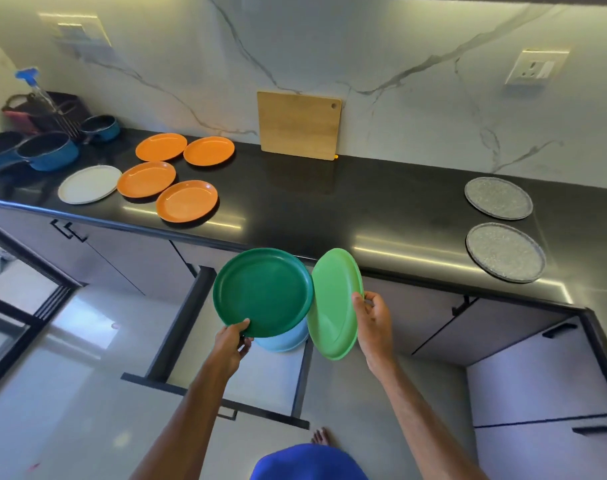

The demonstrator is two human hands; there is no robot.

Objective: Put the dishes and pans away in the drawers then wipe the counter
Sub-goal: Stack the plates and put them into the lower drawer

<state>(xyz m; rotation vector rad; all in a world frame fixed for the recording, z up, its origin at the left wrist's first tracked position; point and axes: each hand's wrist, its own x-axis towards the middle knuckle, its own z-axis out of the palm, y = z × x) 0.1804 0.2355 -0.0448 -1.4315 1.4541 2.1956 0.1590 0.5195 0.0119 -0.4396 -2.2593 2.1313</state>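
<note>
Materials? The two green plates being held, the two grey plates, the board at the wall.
Dark green plate, light green plate: probably plastic; even colour, soft sheen. Far grey plate, near grey plate: speckled matte; stoneware or melamine, unclear. Board: wood or bamboo; pale grain.

Bright, even light; streaks of glare run along the glossy black worktop [329, 209] edge, the floor [70, 341] shines, and wide-angle distortion bends the edges.
</note>
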